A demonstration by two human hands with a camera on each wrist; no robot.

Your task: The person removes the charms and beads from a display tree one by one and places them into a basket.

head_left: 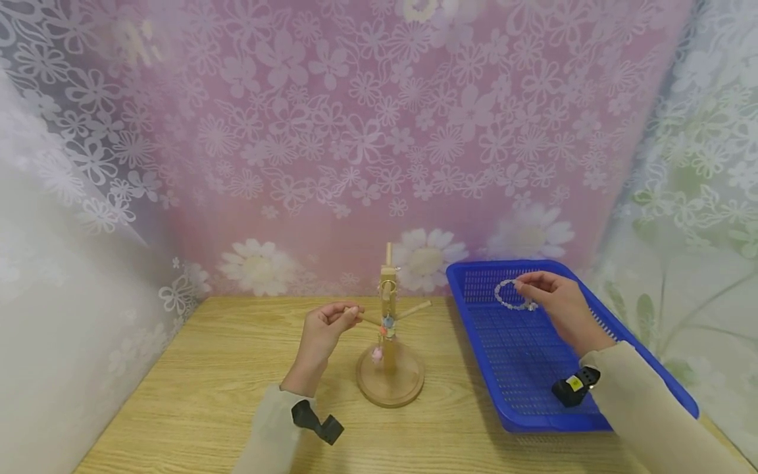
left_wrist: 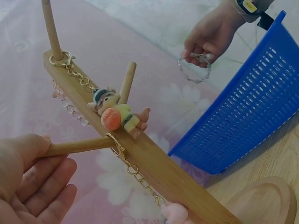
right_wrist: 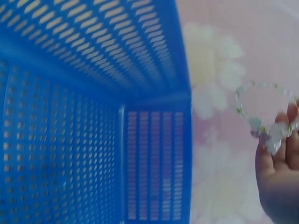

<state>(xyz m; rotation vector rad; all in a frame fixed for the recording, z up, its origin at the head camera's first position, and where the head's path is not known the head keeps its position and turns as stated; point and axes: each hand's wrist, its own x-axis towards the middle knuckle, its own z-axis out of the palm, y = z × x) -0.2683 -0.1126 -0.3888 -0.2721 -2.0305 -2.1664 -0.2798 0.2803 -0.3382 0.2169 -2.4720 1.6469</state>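
A wooden peg stand [head_left: 389,355] with a round base stands mid-table. A gold chain with a small plush charm [left_wrist: 117,115] hangs on it. My left hand [head_left: 325,327] pinches the end of the stand's left peg [left_wrist: 77,146]. My right hand [head_left: 553,296] is raised over the blue basket [head_left: 521,388] and pinches a clear beaded bracelet [head_left: 512,295], which dangles as a loop [right_wrist: 261,116] from the fingertips.
The basket sits at the table's right, its mesh floor [right_wrist: 56,154] bare where visible. Floral curtains [head_left: 355,145] close off the back and both sides. The wooden tabletop [head_left: 201,388] stretches left of the stand.
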